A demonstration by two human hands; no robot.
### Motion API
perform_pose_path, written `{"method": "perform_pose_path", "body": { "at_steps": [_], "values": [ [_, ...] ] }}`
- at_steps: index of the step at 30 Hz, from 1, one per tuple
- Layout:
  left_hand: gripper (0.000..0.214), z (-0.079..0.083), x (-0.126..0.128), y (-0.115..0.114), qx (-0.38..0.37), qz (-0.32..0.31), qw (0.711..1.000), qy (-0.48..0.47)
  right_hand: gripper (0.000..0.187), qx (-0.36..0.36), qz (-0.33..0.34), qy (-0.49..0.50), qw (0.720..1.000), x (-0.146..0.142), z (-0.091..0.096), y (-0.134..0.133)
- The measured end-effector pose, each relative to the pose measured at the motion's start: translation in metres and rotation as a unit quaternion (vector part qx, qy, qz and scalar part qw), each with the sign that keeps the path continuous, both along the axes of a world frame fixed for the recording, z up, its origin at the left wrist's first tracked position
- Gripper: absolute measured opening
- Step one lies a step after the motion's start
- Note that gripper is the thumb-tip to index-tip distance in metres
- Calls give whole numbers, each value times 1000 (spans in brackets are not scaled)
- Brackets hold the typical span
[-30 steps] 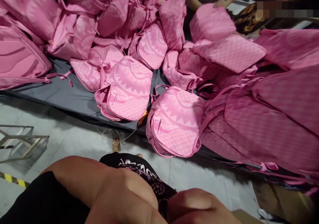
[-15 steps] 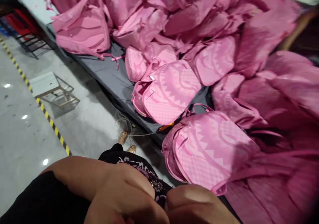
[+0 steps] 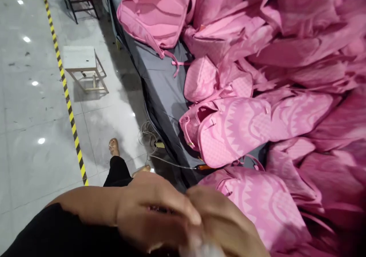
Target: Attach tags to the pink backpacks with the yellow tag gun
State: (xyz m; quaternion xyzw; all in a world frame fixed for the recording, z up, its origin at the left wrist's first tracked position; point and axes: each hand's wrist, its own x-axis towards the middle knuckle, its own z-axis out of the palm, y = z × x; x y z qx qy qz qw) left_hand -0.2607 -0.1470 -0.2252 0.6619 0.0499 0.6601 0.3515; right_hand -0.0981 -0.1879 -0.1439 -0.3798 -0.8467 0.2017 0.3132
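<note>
My left hand (image 3: 151,211) and my right hand (image 3: 225,222) meet close under the camera at the bottom edge, fingers curled together around something pale and blurred (image 3: 200,245) that I cannot make out. Just beyond my right hand lies a pink checkered backpack with a zigzag pattern (image 3: 257,203). A second backpack of the same kind (image 3: 237,129) lies behind it near the table's front edge. My black sleeve (image 3: 57,234) fills the lower left corner.
A large heap of pink backpacks (image 3: 257,40) covers a grey-covered table (image 3: 160,85). An orange-handled tool (image 3: 204,167) with a thin cord lies at the table edge. On the tiled floor stand a small white stool (image 3: 81,64) and a yellow-black tape line (image 3: 68,101). My feet (image 3: 114,146) show below.
The view has swung left and tilted, bringing more floor and the stool into sight. My hands have drawn closer together, with fingers now overlapping and motion-blurred.
</note>
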Motion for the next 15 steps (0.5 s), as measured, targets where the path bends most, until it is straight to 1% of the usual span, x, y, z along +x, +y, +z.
{"method": "perform_pose_path", "body": {
  "at_steps": [1, 2, 3, 4, 5, 7, 8, 9, 10, 11, 12, 13, 15],
  "values": [
    [12, -14, -8, 18, 6, 29, 999, -14, 9, 10, 1, 9, 1000, -10, -13, 19],
    [18, -29, -17, 36, -3, 66, 997, -27, 12, 15, -11, 30, 999, -22, -29, 40],
    [25, -47, -25, 54, -27, 104, 994, -37, 13, 3, -37, 52, 998, -34, -48, 61],
    [29, -66, -34, 71, -69, 134, 988, -44, 11, -30, -71, 61, 995, -46, -69, 83],
    [30, -86, -42, 88, -118, 141, 982, -42, 9, -68, -101, 54, 991, -59, -91, 105],
    [24, -127, -59, 120, -231, 146, 960, -55, 4, -139, -147, 19, 979, -82, -135, 150],
    [21, -147, -66, 136, -285, 141, 946, -63, 12, -161, -155, 8, 975, -92, -156, 172],
    [19, -167, -74, 151, -333, 129, 932, -69, 25, -179, -149, -6, 973, -101, -177, 194],
    [16, -186, -80, 165, -375, 108, 918, -71, 35, -187, -130, -26, 973, -108, -195, 215],
    [14, -205, -86, 179, -417, 79, 903, -72, 40, -188, -96, -56, 976, -115, -213, 235],
    [13, -224, -90, 192, -464, 46, 882, -75, 39, -178, -53, -96, 978, -120, -229, 255],
    [13, -243, -93, 205, -516, 13, 853, -81, 35, -155, -8, -141, 978, -124, -245, 273],
    [14, -280, -96, 228, -612, -37, 783, -101, 32, -84, 67, -220, 970, -126, -276, 306]
  ]
}}
